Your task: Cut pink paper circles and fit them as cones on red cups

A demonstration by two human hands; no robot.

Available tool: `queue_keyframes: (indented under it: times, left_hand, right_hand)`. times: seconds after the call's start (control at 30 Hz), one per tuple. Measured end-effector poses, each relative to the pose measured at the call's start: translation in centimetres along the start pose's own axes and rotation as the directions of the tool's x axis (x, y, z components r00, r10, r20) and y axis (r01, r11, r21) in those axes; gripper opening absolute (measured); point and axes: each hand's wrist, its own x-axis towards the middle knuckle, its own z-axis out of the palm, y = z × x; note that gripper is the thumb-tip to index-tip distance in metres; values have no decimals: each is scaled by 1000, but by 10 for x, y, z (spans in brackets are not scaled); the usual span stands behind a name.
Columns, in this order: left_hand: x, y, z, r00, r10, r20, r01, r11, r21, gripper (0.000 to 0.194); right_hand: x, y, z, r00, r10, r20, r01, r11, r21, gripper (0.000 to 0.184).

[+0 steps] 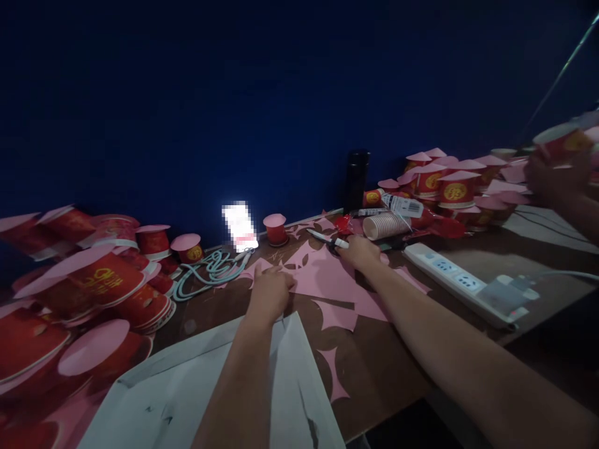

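Observation:
Fingers curled, my left hand (271, 288) grips the left edge of a pink paper sheet (322, 274) on the brown table. Its fingertips are partly hidden. My right hand (364, 254) is closed around what look like scissors (325, 237), with the pale blade pointing left over the sheet's far edge. Curved cut-outs mark the sheet. Pink offcuts (334, 374) lie nearer to me. Beyond the sheet stands a red paper cup (276, 231) with a pink paper disc on top.
Red cups with pink discs (105, 277) crowd the left; more cups (456, 187) are piled at right. A lit phone (241, 227), blue cable (206, 274), black bottle (355, 181), stacked cups (386, 226), power strip (444, 268) and white box (187, 380) surround my hands. Another person's hand (556, 178) holds a cup.

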Motion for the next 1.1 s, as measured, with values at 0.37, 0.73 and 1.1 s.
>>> queue_keyframes:
  times: [0.37,0.73,1.1]
  left_hand:
    - [12,34,17,992,123,-41,-124,992,-16,33]
    - [4,1,16,999,-49,4,49,991,-123,31]
    - [8,8,24,999,-17,-52,14,999,-47,36]
  right_hand:
    - [1,0,8,998,-46,-34,46,999,-10,36]
    - [-9,-1,16,971,-206,-121,216,973,77,34]
    - [-14,-3,11,958,-273,-92,280,957,74,42]
